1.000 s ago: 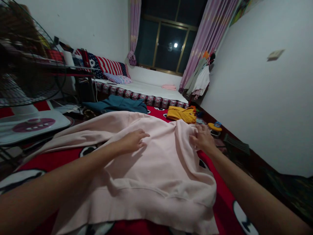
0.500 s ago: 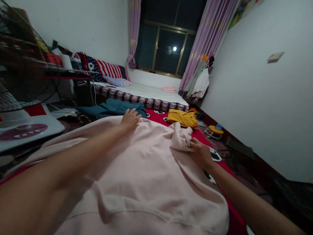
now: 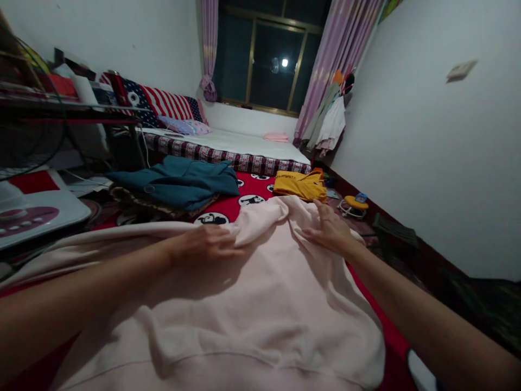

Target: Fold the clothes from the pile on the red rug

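A pale pink garment of soft cloth, with a seam across its near part, is spread over the red bedcover. On its upper left lies my left hand, fingers stretched out against the cloth beside a raised fold. My right hand rests on the upper right of the garment, thumb and fingers apart over a bunched ridge. A long sleeve trails off to the left. Just beyond, a folded yellow garment and a folded teal garment lie on the cover.
A bed with a white top stands below the window. On the left are a cluttered table and a white appliance with a purple panel. A small yellow stool and a dark folding stool stand at right.
My left hand has come nearer and down with the garment's upper edge, uncovering more bedcover. My right hand has released the bunched cloth and its fingers are spread. The view has shifted slightly.
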Motion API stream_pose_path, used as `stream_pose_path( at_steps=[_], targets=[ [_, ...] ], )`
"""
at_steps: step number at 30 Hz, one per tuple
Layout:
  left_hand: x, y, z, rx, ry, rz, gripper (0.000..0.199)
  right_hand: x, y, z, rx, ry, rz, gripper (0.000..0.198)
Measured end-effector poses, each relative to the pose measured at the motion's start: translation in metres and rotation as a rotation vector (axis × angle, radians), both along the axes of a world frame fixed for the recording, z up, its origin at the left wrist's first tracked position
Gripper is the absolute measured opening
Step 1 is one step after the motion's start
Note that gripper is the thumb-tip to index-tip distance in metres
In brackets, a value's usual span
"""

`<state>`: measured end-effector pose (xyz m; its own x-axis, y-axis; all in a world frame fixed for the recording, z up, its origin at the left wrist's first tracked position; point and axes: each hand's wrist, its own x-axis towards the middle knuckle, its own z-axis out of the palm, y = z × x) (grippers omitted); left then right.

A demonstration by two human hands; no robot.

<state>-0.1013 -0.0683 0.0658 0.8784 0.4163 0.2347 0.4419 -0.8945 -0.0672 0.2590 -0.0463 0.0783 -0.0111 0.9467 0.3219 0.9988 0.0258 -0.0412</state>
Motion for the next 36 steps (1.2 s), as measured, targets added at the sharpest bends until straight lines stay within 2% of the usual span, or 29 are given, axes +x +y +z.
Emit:
stream_pose_path(
  at_steps=[1, 3, 6, 8, 10, 11, 13, 15, 17, 19, 22, 25, 27, 30, 36],
  targets=[
    [-0.002, -0.016, -0.003, 0.015, 0.047, -0.139, 0.026, -0.003, 0.003, -0.009, -0.049, -0.005, -0.019, 0.097],
    [-0.008, -0.042, -0.01, 0.066, 0.109, -0.283, 0.031, -0.004, 0.007, -0.025, -0.125, -0.039, -0.049, 0.092],
    [-0.017, -0.055, -0.014, 0.105, 0.137, -0.271, 0.032, 0.001, 0.007, -0.035, -0.152, -0.171, 0.066, 0.054],
    [-0.022, -0.042, -0.003, 0.112, 0.112, -0.222, 0.028, 0.01, 0.004, -0.025, -0.13, -0.289, 0.231, 0.041],
    [-0.024, -0.012, 0.021, 0.15, 0.077, -0.11, 0.028, 0.022, 0.007, -0.004, -0.048, -0.358, 0.294, 0.042],
    [-0.024, 0.007, 0.037, 0.191, 0.08, -0.031, 0.029, 0.028, 0.011, 0.009, 0.022, -0.359, 0.258, 0.044],
    [-0.019, 0.05, 0.069, 0.324, 0.059, 0.294, 0.033, 0.037, 0.025, 0.031, 0.158, -0.31, 0.1, 0.047],
    [-0.008, 0.089, 0.09, 0.355, 0.039, 0.619, 0.035, 0.036, 0.042, 0.044, 0.213, -0.233, -0.093, 0.062],
    [0.008, 0.112, 0.092, 0.331, 0.011, 0.737, 0.033, 0.025, 0.054, 0.042, 0.199, -0.163, -0.217, 0.081],
    [0.027, 0.115, 0.075, 0.199, 0.007, 0.824, 0.03, 0.005, 0.055, 0.028, 0.164, -0.122, -0.203, 0.086],
    [0.051, 0.094, 0.025, -0.007, 0.044, 0.819, 0.043, -0.023, 0.039, -0.01, 0.057, -0.11, -0.032, 0.07],
    [0.056, 0.066, -0.026, -0.161, 0.073, 0.766, 0.055, -0.033, 0.019, -0.05, -0.112, -0.074, 0.01, 0.06],
    [0.05, 0.052, -0.05, -0.219, 0.057, 0.778, 0.058, -0.03, 0.011, -0.068, -0.186, -0.04, -0.024, 0.058],
    [0.039, 0.041, -0.066, -0.208, -0.023, 0.824, 0.058, -0.022, 0.008, -0.081, -0.169, -0.02, -0.046, 0.055],
    [0.033, 0.036, -0.064, -0.22, -0.073, 0.833, 0.057, -0.015, 0.006, -0.083, -0.057, 0.1, 0.05, 0.043]
  ],
)
